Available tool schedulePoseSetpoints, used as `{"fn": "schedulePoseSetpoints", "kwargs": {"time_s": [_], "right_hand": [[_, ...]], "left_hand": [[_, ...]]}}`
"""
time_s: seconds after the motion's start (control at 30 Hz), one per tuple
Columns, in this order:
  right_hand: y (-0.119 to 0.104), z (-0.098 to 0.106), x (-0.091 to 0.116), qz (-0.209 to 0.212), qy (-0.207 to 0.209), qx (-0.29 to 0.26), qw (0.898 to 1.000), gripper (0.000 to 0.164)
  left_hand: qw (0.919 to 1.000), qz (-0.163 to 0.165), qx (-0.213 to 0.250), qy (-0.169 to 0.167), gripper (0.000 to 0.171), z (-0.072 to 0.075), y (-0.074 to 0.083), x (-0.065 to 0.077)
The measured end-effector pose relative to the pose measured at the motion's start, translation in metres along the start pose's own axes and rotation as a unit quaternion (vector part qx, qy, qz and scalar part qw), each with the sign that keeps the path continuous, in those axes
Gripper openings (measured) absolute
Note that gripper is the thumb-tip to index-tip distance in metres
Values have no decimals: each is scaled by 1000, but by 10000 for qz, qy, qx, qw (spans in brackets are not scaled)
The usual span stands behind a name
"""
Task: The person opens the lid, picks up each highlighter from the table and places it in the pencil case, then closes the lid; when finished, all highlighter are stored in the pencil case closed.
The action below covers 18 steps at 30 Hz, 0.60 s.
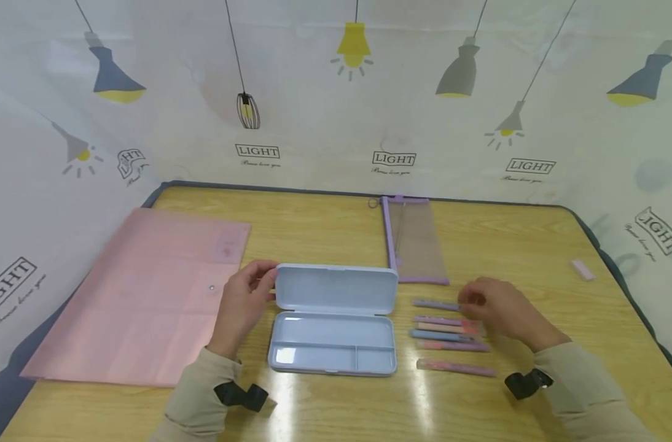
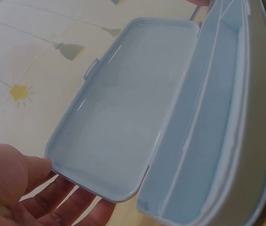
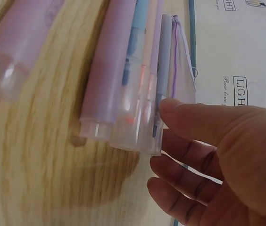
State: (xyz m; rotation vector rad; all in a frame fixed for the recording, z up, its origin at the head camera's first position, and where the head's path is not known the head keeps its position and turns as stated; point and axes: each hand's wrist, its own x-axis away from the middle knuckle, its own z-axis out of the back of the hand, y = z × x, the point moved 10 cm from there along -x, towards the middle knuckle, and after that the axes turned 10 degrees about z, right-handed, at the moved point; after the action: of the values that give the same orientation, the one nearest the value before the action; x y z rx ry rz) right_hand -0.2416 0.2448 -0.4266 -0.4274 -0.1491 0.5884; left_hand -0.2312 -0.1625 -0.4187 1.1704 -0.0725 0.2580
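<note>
A light blue pencil case (image 1: pixel 325 331) lies open on the table with bare compartments, its lid (image 1: pixel 336 288) raised at the back. My left hand (image 1: pixel 242 304) pinches the lid's left corner; in the left wrist view the thumb (image 2: pixel 38 167) is on the rim and the other fingers are behind it. To the right of the case, my right hand (image 1: pixel 499 310) holds the right end of a bluish-purple pen (image 1: pixel 435 304) between thumb and fingers. Several pink, blue, peach and purple pens (image 1: pixel 452 345) lie in a row nearer the front.
On the left lies a large pink document folder (image 1: pixel 148 294) with a snap button. Behind the pens is a see-through zip pouch (image 1: pixel 421 239) with purple edges. A small pink block (image 1: pixel 582 270) lies near the right edge. Printed curtain (image 1: pixel 314 92) surrounds the table's back and sides.
</note>
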Motion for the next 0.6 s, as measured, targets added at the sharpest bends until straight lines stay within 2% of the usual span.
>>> {"fn": "schedulePoseSetpoints", "kwargs": {"time_s": [0.4, 0.5, 0.6], "right_hand": [[-1, -3, -1, 52, -82, 93, 9999, 7], [-3, 4, 2, 0, 25, 206, 9998, 8], [-12, 21, 7, 16, 294, 469, 9985, 8]], "left_hand": [[10000, 42, -39, 5, 27, 2, -1, 0], [10000, 37, -33, 8, 28, 2, -1, -1], [10000, 26, -41, 6, 28, 1, 0, -1]]}}
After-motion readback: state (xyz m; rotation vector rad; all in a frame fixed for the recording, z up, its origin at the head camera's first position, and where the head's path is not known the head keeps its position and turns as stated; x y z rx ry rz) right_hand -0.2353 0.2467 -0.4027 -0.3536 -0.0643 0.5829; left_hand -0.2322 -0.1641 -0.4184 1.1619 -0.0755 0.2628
